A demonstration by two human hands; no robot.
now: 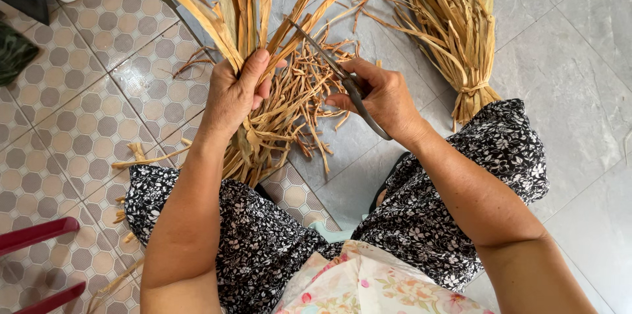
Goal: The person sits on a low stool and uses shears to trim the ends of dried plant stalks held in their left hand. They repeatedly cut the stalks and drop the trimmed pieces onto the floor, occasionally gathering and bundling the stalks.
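The left hand [234, 93] is clenched around a bunch of dried leaves [247, 18], thumb pressed over the stalks, holding them upright so the long strips fan away toward the far side. The right hand [382, 97] grips a pair of scissors [332, 67], fingers through the handles, blades parted and angled up to the left into the bunch's right-hand strips. Below the hands, a heap of cut trimmings [299, 100] lies on the floor [573, 90]. Farther right, a tied bundle of leaves [454, 24] rests on the grey tiles, its bound end just beside the person's knee. At near left, red chair legs [36, 235] stand on the patterned tiles.
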